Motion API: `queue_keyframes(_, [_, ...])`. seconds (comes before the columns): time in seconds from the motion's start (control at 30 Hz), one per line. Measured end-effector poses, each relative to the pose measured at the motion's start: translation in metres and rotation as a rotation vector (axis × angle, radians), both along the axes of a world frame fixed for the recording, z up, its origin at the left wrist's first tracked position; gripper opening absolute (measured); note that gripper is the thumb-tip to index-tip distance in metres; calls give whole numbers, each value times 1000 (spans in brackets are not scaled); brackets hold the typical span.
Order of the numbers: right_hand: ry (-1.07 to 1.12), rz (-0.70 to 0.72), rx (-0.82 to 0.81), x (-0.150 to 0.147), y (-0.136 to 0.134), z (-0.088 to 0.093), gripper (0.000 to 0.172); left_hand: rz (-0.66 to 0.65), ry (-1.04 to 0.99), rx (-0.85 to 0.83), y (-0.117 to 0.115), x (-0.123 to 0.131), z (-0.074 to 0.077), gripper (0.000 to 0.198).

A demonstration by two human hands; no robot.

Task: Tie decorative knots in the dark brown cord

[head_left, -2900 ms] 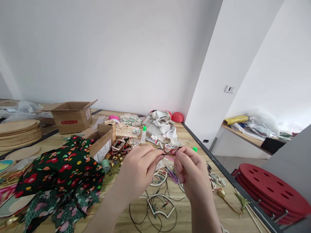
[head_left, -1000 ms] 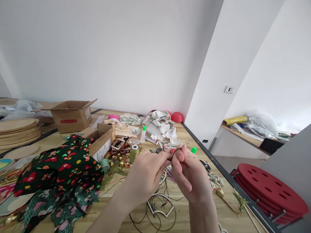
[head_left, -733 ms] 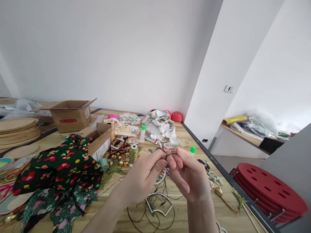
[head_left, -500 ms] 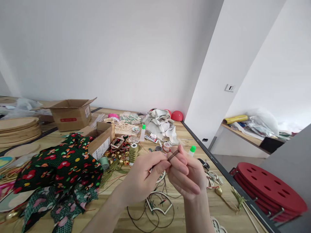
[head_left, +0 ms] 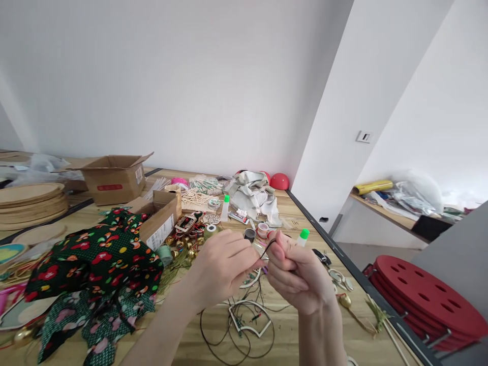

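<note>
Both hands are raised over the wooden table, close together. My left hand (head_left: 224,267) is closed, its fingertips pinching one side of a dark cord (head_left: 268,247). My right hand (head_left: 299,269) has its fingers curled, with a loop of the same cord between thumb and forefinger. Below them, more dark cord lies in loose loops around a pale wooden frame (head_left: 262,331) with small green beads. Part of another pale piece (head_left: 251,279) with green beads shows behind my left hand.
Floral cloth (head_left: 95,259) and cardboard boxes (head_left: 114,180) lie to the left. Gold bells, a thread spool (head_left: 210,231), green-capped glue bottles (head_left: 303,237) and crumpled cloth (head_left: 253,195) sit farther back. Red stools (head_left: 427,295) are stacked beyond the table's right edge.
The cord that was wrapped around my right fingers is now a small loop at the thumb and forefinger. My right fingers have curled in, and my left hand has turned knuckles up.
</note>
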State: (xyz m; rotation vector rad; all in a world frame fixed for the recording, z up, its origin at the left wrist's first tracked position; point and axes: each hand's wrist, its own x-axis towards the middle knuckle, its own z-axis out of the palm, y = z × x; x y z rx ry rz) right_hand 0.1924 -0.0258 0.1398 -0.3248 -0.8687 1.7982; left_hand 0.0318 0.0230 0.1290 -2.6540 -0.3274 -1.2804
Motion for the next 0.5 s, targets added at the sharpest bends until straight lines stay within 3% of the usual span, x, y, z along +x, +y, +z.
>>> queue_keyframes(0.3, [-51, -84, -35, -1, -2, 2, 25, 70, 38, 120, -2, -5, 4, 17])
queue_keyframes(0.4, [-60, -170, -59, -6, 0, 3, 25, 101, 23, 45, -2, -4, 4, 19])
queue_keyframes(0.5, [-186, -318, -17, -10, 4, 3, 28, 121, 45, -141, 0, -3, 2, 26])
